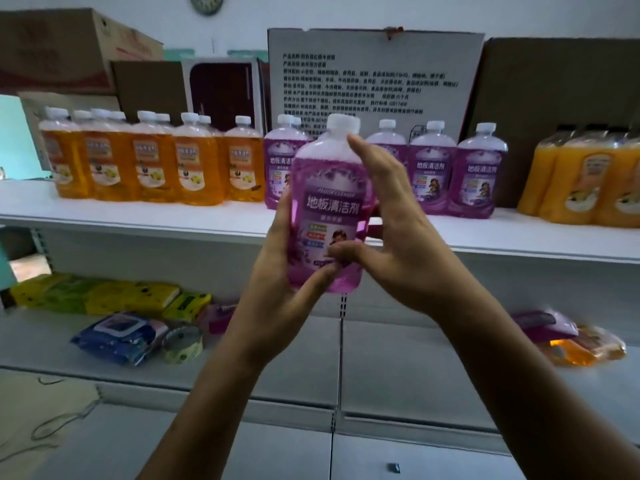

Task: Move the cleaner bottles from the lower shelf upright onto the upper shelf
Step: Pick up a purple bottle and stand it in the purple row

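Between my hands, the purple bottle (327,206) stands upright; left hand (280,271) fingers curl round it, right hand (391,230) fingers pinch its side.

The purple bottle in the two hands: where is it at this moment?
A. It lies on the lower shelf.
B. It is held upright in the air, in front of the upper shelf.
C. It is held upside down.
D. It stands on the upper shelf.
B: the purple bottle is upright, cap on top, between the left hand and the right hand, before the upper shelf.
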Demonstrator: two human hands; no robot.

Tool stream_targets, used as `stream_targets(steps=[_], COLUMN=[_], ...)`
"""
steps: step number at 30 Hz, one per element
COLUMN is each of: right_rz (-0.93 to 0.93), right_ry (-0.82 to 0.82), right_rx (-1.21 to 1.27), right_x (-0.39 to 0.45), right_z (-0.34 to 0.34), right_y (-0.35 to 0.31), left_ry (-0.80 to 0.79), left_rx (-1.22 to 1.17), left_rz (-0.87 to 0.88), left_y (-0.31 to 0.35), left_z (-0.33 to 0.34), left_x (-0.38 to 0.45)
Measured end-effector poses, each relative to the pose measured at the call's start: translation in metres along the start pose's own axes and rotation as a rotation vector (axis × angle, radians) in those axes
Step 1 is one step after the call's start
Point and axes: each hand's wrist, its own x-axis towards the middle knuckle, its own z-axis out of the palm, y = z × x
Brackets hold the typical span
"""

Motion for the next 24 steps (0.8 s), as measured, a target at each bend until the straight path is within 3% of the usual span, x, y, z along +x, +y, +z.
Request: stream_targets(steps=[4, 10, 14, 16, 24], right_rz=[-0.022, 0.081, 0.127, 0.158, 0.216], right_ry=[0.085, 0.017, 0.001, -0.019, -0.034], right_rx=[-0.080, -0.328, -0.428, -0.422, -0.411], right_x=[0.029, 0.054, 0.080, 0.094, 0.131], right_z=[-0.025, -0.017, -0.005, 0.000, 0.018], right_y=[0.018, 0.059, 0.089, 0.105, 0.155], left_ry=[-0.001, -0.082, -0.043, -0.051, -0.106], left_rx=[0.198, 0.348, 0.833, 0.949, 1.026], left_rz=[0.050, -0.161, -0.282, -0.293, -0.261], left_y=[-0.002, -0.040, -0.062, -0.065, -0.061], left_z=[0.010, 0.021, 0.027, 0.031, 0.028], left_x=[0.050, 0.090, 0.101, 0.101, 0.099])
